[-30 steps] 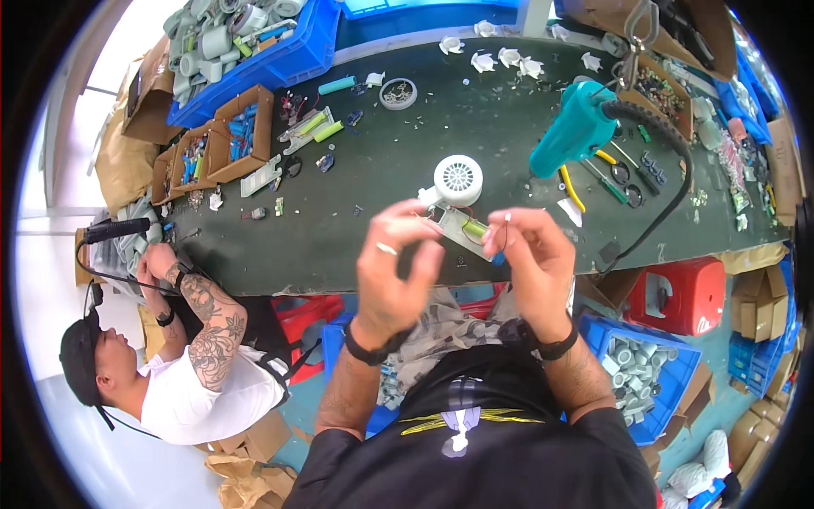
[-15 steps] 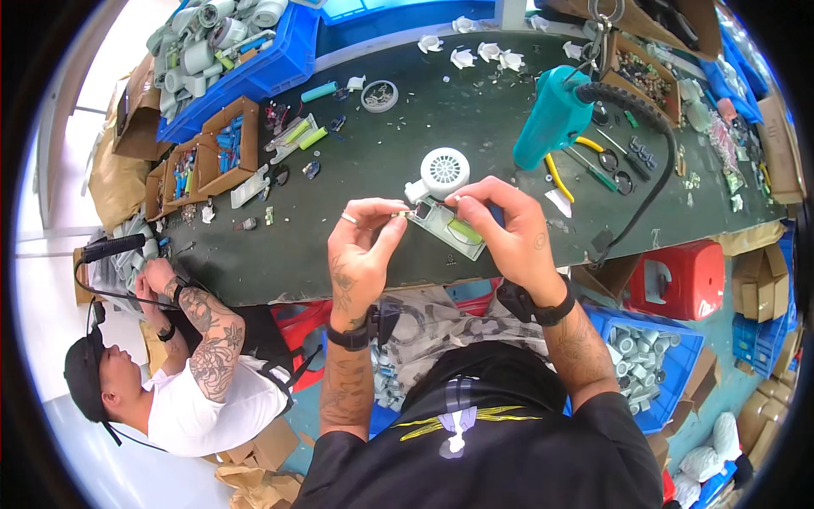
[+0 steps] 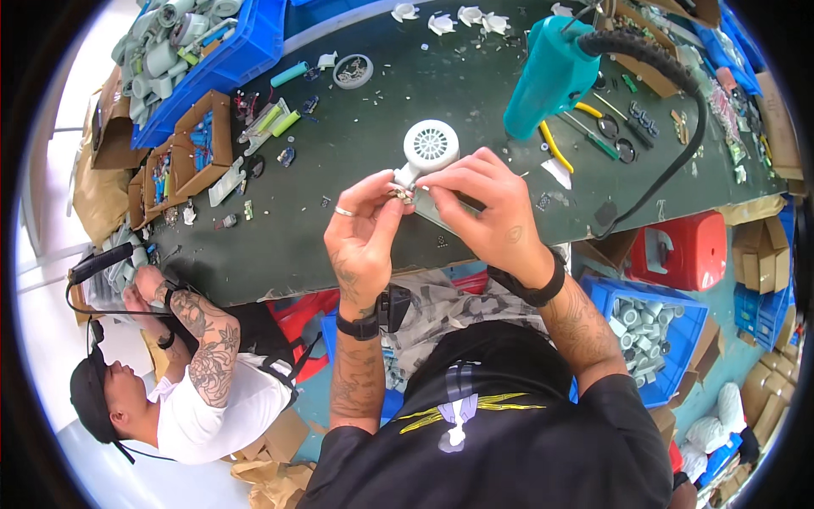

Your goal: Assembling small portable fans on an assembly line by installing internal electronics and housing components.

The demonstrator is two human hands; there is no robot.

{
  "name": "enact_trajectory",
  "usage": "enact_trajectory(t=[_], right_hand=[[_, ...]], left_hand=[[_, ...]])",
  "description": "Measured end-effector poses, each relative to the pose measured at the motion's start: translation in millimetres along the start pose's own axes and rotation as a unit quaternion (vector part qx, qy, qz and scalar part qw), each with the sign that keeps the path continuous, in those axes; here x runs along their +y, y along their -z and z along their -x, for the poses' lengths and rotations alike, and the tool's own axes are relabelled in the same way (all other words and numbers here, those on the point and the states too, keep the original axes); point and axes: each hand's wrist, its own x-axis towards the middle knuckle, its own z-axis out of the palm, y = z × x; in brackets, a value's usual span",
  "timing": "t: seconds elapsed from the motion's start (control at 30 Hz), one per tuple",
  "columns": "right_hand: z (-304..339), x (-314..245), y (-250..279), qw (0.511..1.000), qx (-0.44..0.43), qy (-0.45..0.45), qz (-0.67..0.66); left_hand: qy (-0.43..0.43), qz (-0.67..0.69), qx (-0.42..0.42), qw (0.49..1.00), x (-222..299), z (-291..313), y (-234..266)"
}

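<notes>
So the left hand (image 3: pixel 360 242) has a small metallic-looking part (image 3: pixel 401 194) pinched between thumb and fingertips, and the right hand (image 3: pixel 492 208) is closed in a fingertip pinch on a tiny white bit (image 3: pixel 426 187). Can't make out exactly what either one is, they're too small and half covered by fingers. My guess is the fingertip grips are simply because the pieces are that tiny, and holding them face to face keeps both in easy sight.

The white fan (image 3: pixel 431 145) sits on the dark green tabletop (image 3: pixel 322 127) just beyond the fingertips, round grille facing up. Probably parked there so it stays put with neither hand wrapped around it. A flat grey casing (image 3: pixel 437 215) peeks out under the right hand, mostly hidden. The yellow-handled pliers (image 3: pixel 555 148) and a green screwdriver (image 3: pixel 604 146) lie off to the right, I'd say to be within reach but clear of the work. The teal tool (image 3: pixel 547 81) hangs over that side too, likely to save table space.

Compared with half a second ago: the hands were further apart, with the casing and its green battery in plain view between them. Now the fingertips almost meet, and the right hand covers most of the casing. The camera view has shifted a bit too, but the fan looks to be in about the same spot.
</notes>
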Motion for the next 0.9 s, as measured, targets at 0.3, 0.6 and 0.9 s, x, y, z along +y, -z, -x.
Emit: enact_trajectory(t=[0.3, 0.6, 0.9], right_hand=[[2.8, -2.2, -8.7, 0.995, 0.015, 0.055, 0.077], [4.4, -3.0, -7.9, 0.993, 0.001, 0.067, 0.093], [3.9, -0.4, -8.1, 0.998, 0.000, 0.037, 0.044]], left_hand=[[-0.011, -0.011, -0.018, 1.000, -6.9, 2.7, 7.1], [-0.045, -0.110, -0.003, 0.993, -6.3, 5.3, 2.1], [-0.047, -0.116, 0.003, 0.992, -7.4, 6.3, -0.2]])
